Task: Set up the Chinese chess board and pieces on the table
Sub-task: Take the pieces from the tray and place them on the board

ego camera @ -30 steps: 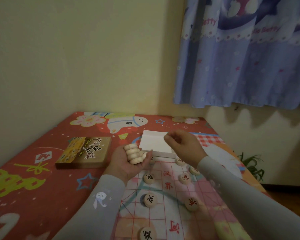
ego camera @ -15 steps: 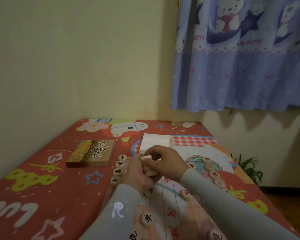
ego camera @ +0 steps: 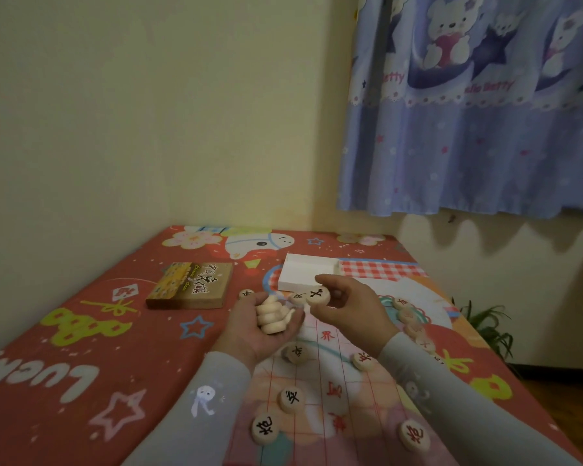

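Observation:
My left hand (ego camera: 260, 331) lies palm up and cups a stack of round wooden chess pieces (ego camera: 272, 315). My right hand (ego camera: 354, 312) pinches one black-marked piece (ego camera: 318, 295) just right of the stack, its face turned toward me. The thin chess board sheet (ego camera: 320, 395) lies on the table under my forearms. Several pieces stand on it, among them a black one (ego camera: 291, 399) and a red one (ego camera: 414, 435). More pieces line the sheet's far right edge (ego camera: 414, 327).
The table wears a red cartoon-print cloth (ego camera: 81, 348). A brown chess box (ego camera: 191, 285) lies at the back left, a white open box (ego camera: 303, 272) behind my hands. A wall runs on the left. A blue curtain (ego camera: 478, 129) and a plant (ego camera: 488, 327) stand right.
My right hand came back from the white box to the stack in my left hand and has lifted one black-marked piece off it. The camera view shifted down and nearer.

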Tool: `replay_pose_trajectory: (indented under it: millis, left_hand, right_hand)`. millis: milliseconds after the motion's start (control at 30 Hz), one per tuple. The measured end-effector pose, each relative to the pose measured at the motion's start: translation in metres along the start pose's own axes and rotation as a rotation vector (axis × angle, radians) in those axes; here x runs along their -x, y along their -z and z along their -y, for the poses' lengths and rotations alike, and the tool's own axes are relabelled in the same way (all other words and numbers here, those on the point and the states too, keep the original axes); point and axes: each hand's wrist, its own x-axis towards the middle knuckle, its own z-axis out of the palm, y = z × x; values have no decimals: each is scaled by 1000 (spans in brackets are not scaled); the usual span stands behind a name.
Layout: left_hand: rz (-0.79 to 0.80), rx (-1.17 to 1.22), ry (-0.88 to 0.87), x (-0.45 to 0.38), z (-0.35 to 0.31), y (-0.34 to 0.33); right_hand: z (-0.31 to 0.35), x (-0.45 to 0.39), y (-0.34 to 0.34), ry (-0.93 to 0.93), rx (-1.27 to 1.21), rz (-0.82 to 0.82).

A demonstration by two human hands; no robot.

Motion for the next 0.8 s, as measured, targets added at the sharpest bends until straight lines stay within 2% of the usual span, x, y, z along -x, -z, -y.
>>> replay_pose_trajectory:
  millis: [167, 367, 467, 600, 800]
  left_hand:
    - [-4, 37, -27, -4, -30, 44]
    - [-58, 83, -145, 21, -52, 69]
    - [9, 79, -132, 37, -61, 76]
    - [-51, 96, -183, 43, -70, 88]
    - [-49, 118, -185, 45, -72, 105]
  right_hand:
    - [-2, 17, -3, 29, 89, 53]
    - [-13, 31, -27, 34, 224, 155]
    - [-20, 35, -44, 82, 298, 202]
    - [-24, 35, -66, 131, 372, 265]
    - [-22, 28, -109, 57, 425, 326]
